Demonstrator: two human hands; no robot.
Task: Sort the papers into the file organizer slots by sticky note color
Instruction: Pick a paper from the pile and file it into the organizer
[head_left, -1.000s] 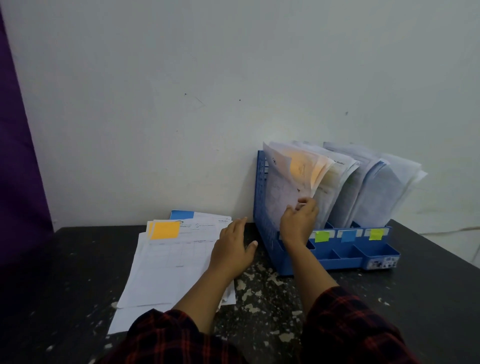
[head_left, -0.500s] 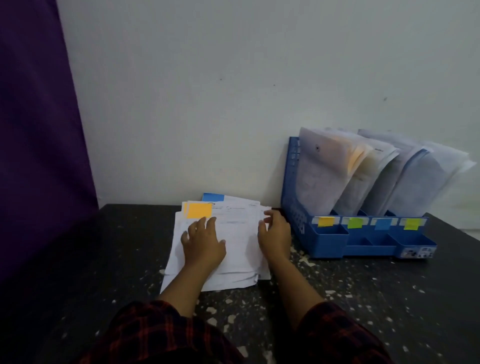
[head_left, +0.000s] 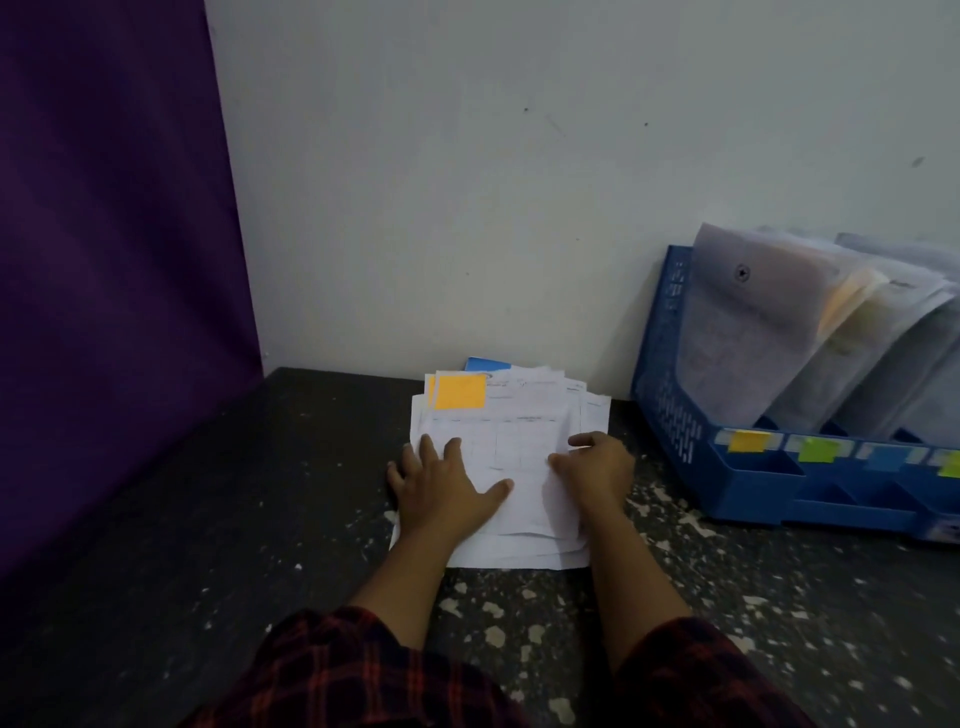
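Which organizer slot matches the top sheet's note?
The leftmost slot, tagged orange, matching the top sheet's orange note; the next tags are green and blue.

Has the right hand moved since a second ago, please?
Yes. The right hand left the blue file organizer and moved left, now resting on the paper stack.

Blue plastic file organizer (head_left: 675, 415), right of the right hand (head_left: 597, 473): cut off by the frame's right edge, its farthest slot label only partly visible. Print on the white paper stack (head_left: 524, 415) under both hands is too blurred to read. The left hand (head_left: 441, 488) hides the stack's near-left corner.
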